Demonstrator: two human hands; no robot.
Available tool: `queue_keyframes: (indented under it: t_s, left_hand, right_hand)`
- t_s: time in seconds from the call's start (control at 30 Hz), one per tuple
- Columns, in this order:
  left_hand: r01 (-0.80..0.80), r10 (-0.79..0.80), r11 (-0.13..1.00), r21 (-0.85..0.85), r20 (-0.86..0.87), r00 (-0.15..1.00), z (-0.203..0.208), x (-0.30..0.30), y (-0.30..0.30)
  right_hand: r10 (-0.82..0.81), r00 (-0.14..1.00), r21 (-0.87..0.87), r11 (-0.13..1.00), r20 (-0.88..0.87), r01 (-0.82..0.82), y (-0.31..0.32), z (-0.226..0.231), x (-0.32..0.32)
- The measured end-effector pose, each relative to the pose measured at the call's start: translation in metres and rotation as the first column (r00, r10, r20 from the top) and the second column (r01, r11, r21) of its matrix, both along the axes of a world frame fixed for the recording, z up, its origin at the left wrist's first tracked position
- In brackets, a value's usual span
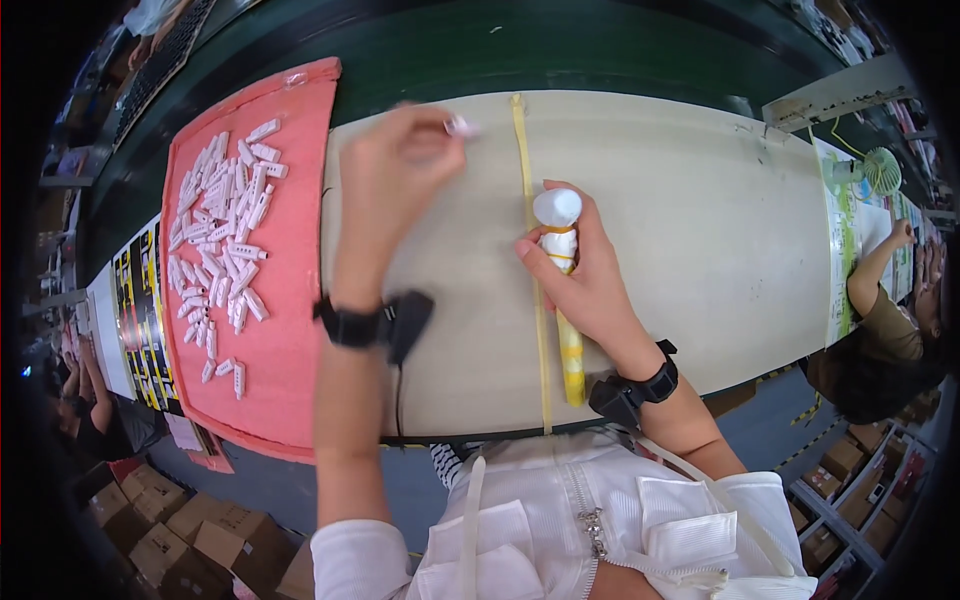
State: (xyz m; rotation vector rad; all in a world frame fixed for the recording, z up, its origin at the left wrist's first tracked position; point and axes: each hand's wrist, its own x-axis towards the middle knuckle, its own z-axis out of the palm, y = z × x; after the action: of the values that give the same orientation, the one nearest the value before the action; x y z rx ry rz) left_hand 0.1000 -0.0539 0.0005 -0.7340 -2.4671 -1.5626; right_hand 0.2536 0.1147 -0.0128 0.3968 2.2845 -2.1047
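Observation:
My left hand (400,165) is raised over the far left part of the beige work mat (700,240). A small pale plastic piece (461,127) is pinched between its thumb and fingers, smeared by motion. My right hand (585,270) is wrapped round the upper part of a yellow-wrapped stick (571,365) with a rounded white cloth-like head (557,207), bound by yellow bands. The stick's lower end points toward me. To the left, many pale pinkish-white plastic pieces (225,210) with small dark dots lie loose on a pink padded tray (290,360).
A yellow strip (520,150) runs across the mat from far to near. At the right stand a small green fan (880,172) and a co-worker's arm (870,270). Cardboard boxes (235,540) stand on the floor at the lower left. A dark green surface (560,50) lies beyond the mat.

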Motion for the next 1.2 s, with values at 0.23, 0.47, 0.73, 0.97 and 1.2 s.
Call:
queue_keyframes:
  t_s: [0.23, 0.47, 0.73, 0.97, 1.2]
  left_hand:
    - [-0.063, -0.03, 0.966, 0.25, 0.351, 0.936, -0.03, 0.094, -0.009]
    - [0.006, -0.004, 1.0, -0.013, 0.106, 0.994, -0.039, 0.095, -0.014]
    - [0.004, -0.003, 0.996, -0.088, 0.011, 1.0, -0.052, 0.092, -0.011]
    - [0.027, -0.024, 0.997, -0.078, 0.045, 0.999, -0.051, 0.092, -0.013]
    - [0.031, -0.031, 0.995, -0.097, 0.006, 1.0, -0.046, 0.093, -0.015]
  right_hand:
    - [0.08, 0.997, -0.166, 0.983, -0.002, -0.079, -0.004, 0.016, 0.005]
    - [0.189, 0.98, -0.144, 0.973, 0.065, -0.179, -0.009, 0.017, 0.008]
    - [0.226, 0.962, -0.028, 0.974, 0.151, -0.225, -0.012, 0.027, 0.008]
    - [0.191, 0.977, 0.212, 0.963, -0.092, -0.169, -0.015, 0.025, 0.011]
    - [0.142, 0.99, 0.182, 0.973, 0.011, -0.142, -0.017, 0.011, 0.008]
